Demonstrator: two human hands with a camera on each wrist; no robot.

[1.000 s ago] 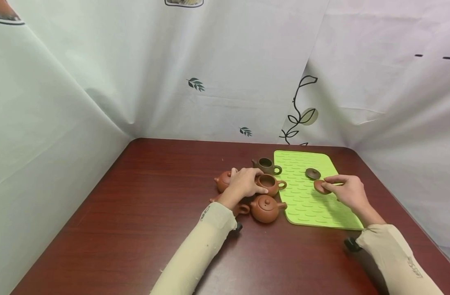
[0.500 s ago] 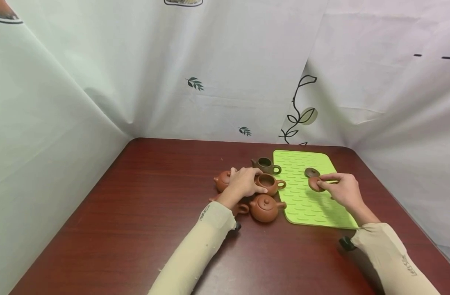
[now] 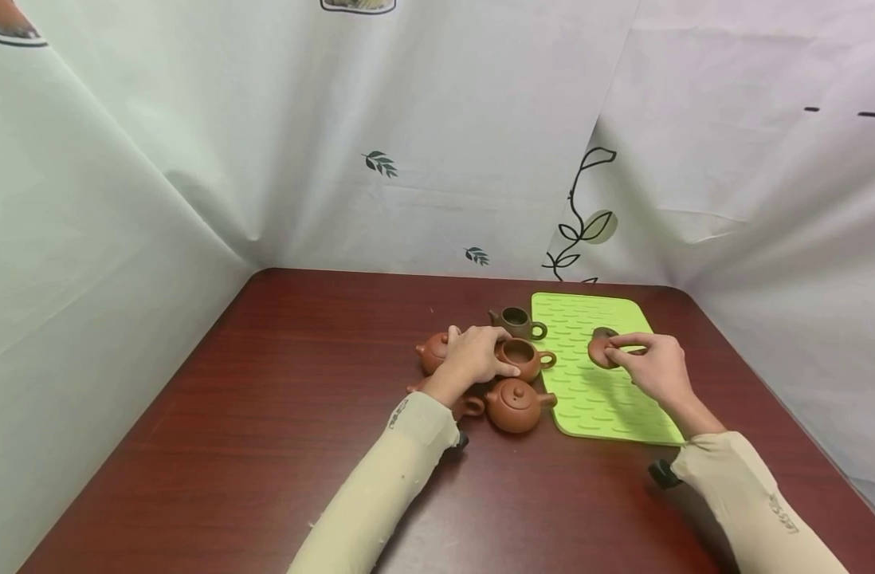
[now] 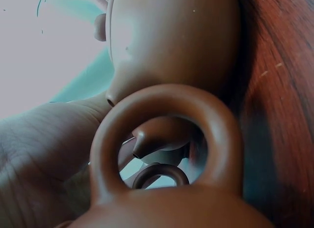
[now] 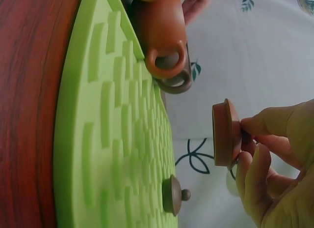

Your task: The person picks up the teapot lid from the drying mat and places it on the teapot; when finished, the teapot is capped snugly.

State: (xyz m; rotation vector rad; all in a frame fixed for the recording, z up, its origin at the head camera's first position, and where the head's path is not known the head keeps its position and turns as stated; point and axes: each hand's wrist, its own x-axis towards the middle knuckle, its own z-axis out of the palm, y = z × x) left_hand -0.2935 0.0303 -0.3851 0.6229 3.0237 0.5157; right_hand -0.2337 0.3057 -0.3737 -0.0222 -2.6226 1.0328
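In the head view my left hand (image 3: 475, 355) holds the near-left side of a lidless reddish-brown teapot (image 3: 529, 368), thumb and fingers on opposite sides of its body. My right hand (image 3: 654, 365) pinches a reddish-brown teapot lid (image 5: 226, 134) by its knob, raised above the green mat (image 3: 588, 406) with its underside tilted. Behind that lid, a dark brown lid (image 5: 171, 194) lies on the mat. A small dark, lidless teapot (image 3: 515, 321) stands just behind the one under my left hand.
Beside the left hand stand more reddish-brown teapots: a lidded one (image 3: 515, 406) in front, another (image 3: 433, 352) to the left, and one (image 3: 469, 406) partly hidden by the forearm. A white printed curtain (image 3: 437, 143) surrounds the dark red table (image 3: 301, 383).
My right hand has moved left with the reddish-brown lid, which now overlaps the dark lid in the head view. The left hand has stayed on the teapot.
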